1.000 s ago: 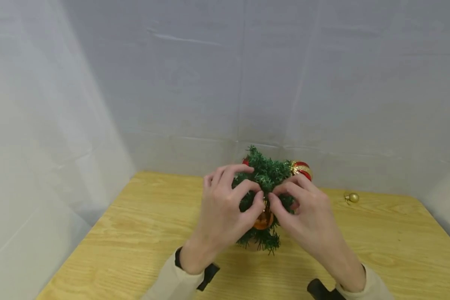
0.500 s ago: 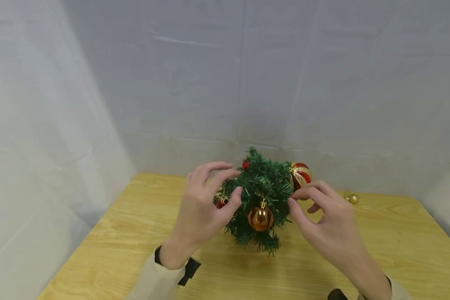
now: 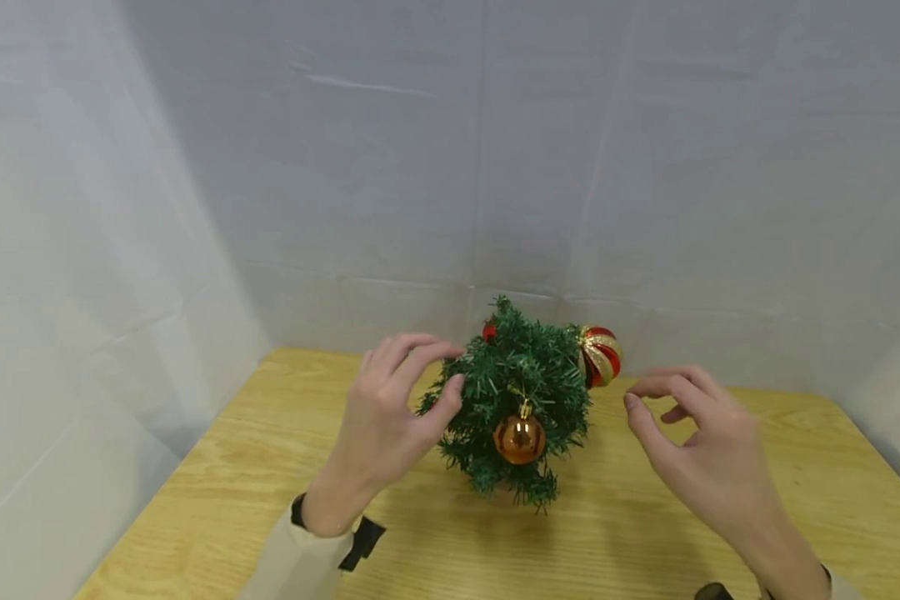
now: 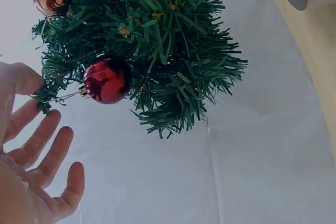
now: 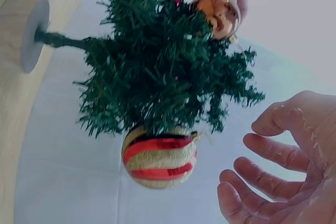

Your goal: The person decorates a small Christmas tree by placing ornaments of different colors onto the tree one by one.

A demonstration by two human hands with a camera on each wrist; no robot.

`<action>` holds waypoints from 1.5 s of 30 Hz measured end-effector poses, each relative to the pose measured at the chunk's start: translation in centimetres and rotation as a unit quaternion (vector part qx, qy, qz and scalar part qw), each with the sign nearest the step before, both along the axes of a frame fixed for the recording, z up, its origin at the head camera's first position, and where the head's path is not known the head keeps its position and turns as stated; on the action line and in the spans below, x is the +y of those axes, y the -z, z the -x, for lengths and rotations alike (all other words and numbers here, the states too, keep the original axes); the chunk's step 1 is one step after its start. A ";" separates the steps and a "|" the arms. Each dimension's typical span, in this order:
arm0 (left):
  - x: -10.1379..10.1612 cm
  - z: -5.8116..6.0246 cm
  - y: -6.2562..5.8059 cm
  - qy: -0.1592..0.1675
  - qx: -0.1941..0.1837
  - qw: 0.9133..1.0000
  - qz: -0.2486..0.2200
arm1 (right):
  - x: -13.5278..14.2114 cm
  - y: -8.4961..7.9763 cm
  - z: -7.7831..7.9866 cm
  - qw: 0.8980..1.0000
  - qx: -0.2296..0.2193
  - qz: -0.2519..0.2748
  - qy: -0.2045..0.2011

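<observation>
A small green artificial Christmas tree [image 3: 543,358] stands on the table. On its front hangs a shiny orange bauble [image 3: 520,439]; a red-and-gold striped bauble [image 3: 600,357] hangs at its right. My left hand [image 3: 382,408] is beside the tree's left side, thumb and fingers apart. In the left wrist view its fingertips are right at a branch tip, near the string of a red bauble [image 4: 106,81]. My right hand [image 3: 712,450] hovers to the right of the tree, fingers loosely bent and holding nothing; the right wrist view shows it apart from the branches.
The wooden table [image 3: 247,467] runs back to a pale hanging sheet [image 3: 390,183]. Another red bauble [image 3: 489,331] shows near the tree's top left. A round pale base [image 5: 34,35] carries the trunk.
Both hands have drawn apart from the orange bauble's top, left hand leftward and right hand rightward. The bauble now hangs uncovered. My right hand now hides the small gold bauble on the table.
</observation>
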State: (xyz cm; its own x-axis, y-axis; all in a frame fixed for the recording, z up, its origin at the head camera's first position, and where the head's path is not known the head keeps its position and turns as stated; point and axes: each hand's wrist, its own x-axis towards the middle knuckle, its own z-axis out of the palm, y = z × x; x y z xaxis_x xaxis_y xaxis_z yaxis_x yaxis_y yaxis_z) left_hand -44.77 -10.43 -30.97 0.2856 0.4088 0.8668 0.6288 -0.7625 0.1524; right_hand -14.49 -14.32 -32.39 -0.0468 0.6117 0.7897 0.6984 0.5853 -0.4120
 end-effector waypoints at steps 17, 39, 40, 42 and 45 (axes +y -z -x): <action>0.4 0.2 0.1 -0.001 -0.004 1.000 0.004 | 1.7 1.6 -4.4 1.000 -0.006 0.008 0.028; 1.1 0.3 0.5 -0.043 -0.033 0.998 0.034 | 9.0 5.9 -12.9 0.987 -0.081 0.134 0.045; 1.2 0.3 0.5 -0.042 -0.032 0.998 0.033 | 9.4 6.2 -13.3 0.984 -0.090 0.147 0.047; 1.2 0.3 0.5 -0.043 -0.032 0.998 0.034 | 10.2 6.8 -14.1 0.976 -0.110 0.180 0.046; 1.2 0.3 0.5 -0.042 -0.031 0.998 0.036 | 11.5 7.9 -15.4 0.962 -0.140 0.232 0.036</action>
